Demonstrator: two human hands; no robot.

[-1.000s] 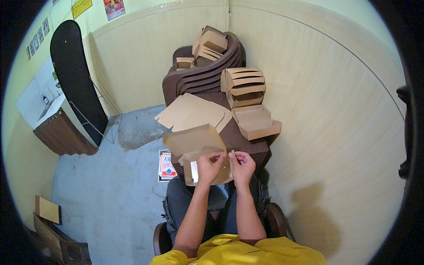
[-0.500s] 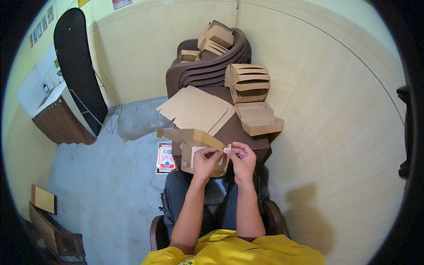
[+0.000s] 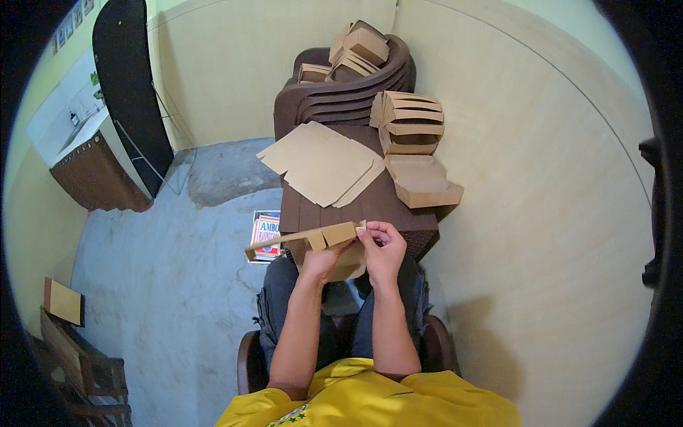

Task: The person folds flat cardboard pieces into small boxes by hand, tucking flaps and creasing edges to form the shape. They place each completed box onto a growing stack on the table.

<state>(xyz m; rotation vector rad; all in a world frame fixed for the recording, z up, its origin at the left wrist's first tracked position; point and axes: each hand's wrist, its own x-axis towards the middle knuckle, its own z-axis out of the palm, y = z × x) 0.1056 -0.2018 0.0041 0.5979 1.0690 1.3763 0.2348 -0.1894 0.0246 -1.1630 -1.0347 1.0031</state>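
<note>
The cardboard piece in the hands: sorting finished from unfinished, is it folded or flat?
Partly folded: the cardboard piece shows raised, bent panels between left hand and right hand.

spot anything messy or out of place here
Folded cardboard boxes lie tumbled at angles on the stacked brown chairs, unlike the neater box stack beside them. A printed packet lies on the floor.

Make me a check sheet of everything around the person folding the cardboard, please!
Surface: dark brown table, partly covered.
Job's things: half-folded cardboard box held in both hands; flat cardboard sheets on the table.
Clutter: folded boxes stacked at the table's right; more boxes on stacked brown chairs; printed booklet on the floor.
Grips: left hand and right hand each closed on the box.
Cables: nothing seen.
Surroundings: concrete floor, pale walls, dark board leaning at left, cabinet.
</note>
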